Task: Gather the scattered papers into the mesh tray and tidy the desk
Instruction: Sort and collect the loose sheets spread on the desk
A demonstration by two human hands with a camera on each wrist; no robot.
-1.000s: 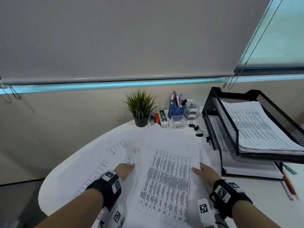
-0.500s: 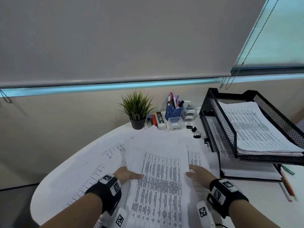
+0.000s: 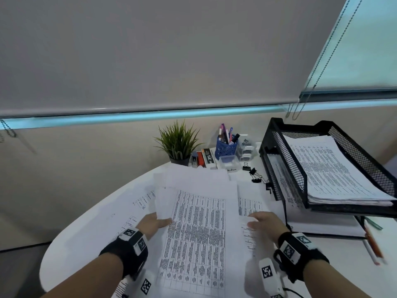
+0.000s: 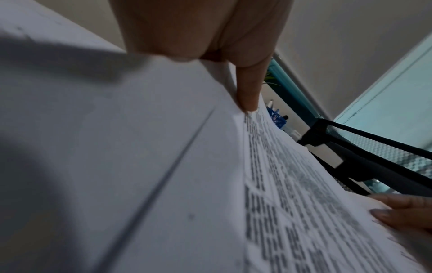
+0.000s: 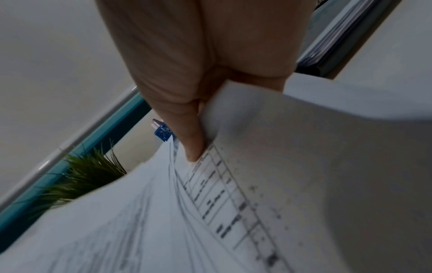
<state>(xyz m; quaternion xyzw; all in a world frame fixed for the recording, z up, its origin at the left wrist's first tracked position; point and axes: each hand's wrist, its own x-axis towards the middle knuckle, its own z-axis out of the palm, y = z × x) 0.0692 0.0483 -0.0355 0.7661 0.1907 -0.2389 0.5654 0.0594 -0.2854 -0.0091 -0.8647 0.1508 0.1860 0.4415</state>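
1. Left hand (image 3: 153, 225): at the left edge of the loose stack of white printed sheets (image 3: 197, 224) in the middle of the round white desk (image 3: 86, 237). The thumb lies on top of the stack and the other fingers run beneath it, so the edge is pinched. In the left wrist view the thumb (image 4: 249, 88) presses down on the top page.

2. Right hand (image 3: 267, 222): at the right edge of the same stack. In the right wrist view the thumb (image 5: 187, 133) lies on a gridded page and several page edges fan out under it; the remaining fingers are hidden behind the paper, so the grip reads as a pinch.

3. Stack of sheets: on the desk between the two hands, uneven, with the top page showing a dense printed table. More white sheets (image 3: 141, 201) lie spread flat on the desk to its left and beyond it.

4. Black two-tier wire-mesh tray (image 3: 287, 168): on the right side of the desk, near the right hand. Its upper tier carries a thick pile of printed pages (image 3: 335, 175); the lower tier also contains paper.

5. Back of the desk, left to right: small green potted plant (image 3: 179, 145), blue lattice pen cup (image 3: 226, 147) with pens, small clear boxes (image 3: 228, 163).

6. Black binder clips (image 3: 255, 175): loose on the desk just left of the tray.

7. Pens (image 3: 372, 246): lying on the desk to the right, in front of the tray.
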